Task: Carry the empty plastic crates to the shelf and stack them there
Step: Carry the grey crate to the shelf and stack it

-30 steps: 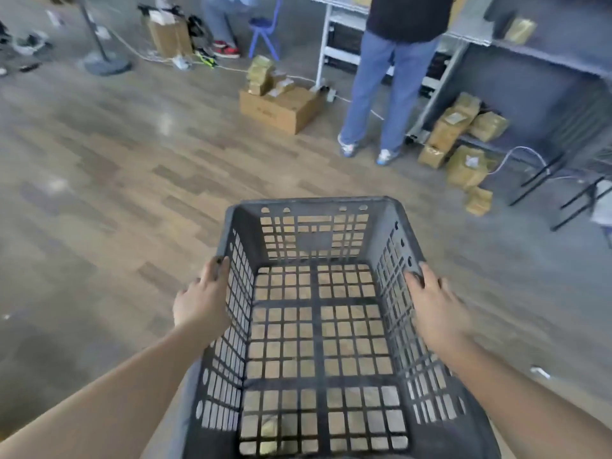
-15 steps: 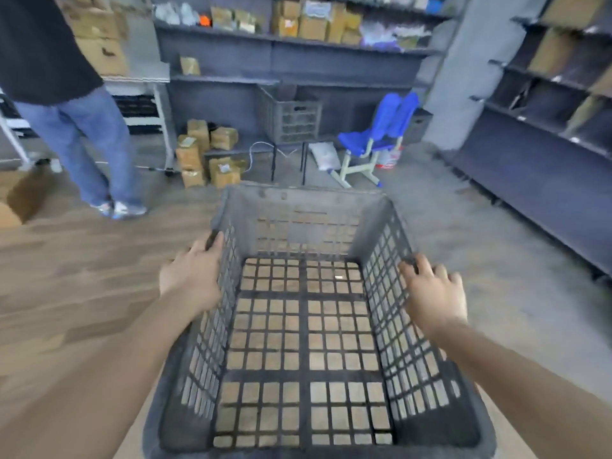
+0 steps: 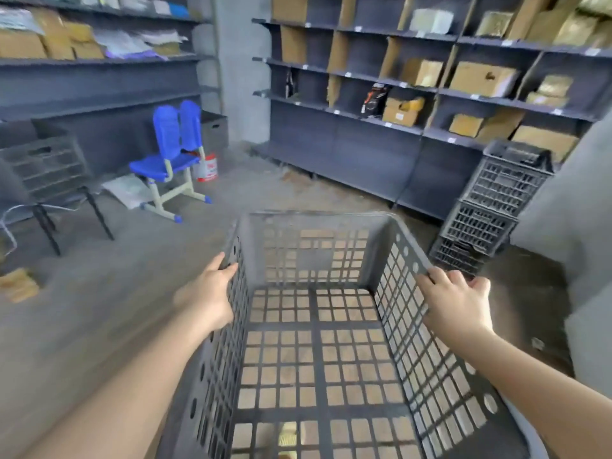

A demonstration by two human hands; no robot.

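Grey concrete floor [image 3: 271,197] is spreading across the room, meeting dark shelving [image 3: 397,134] holding cardboard boxes at twelve to two o'clock. A stack of dark crates [image 3: 490,210] is standing on the floor at two o'clock, just beside that shelving. A blue chair [image 3: 172,154] is sitting at eleven o'clock. At six o'clock, the empty grey crate [image 3: 314,342] is hanging above the floor, the left hand [image 3: 208,293] and right hand [image 3: 457,303] each curling a grip over a side rim.
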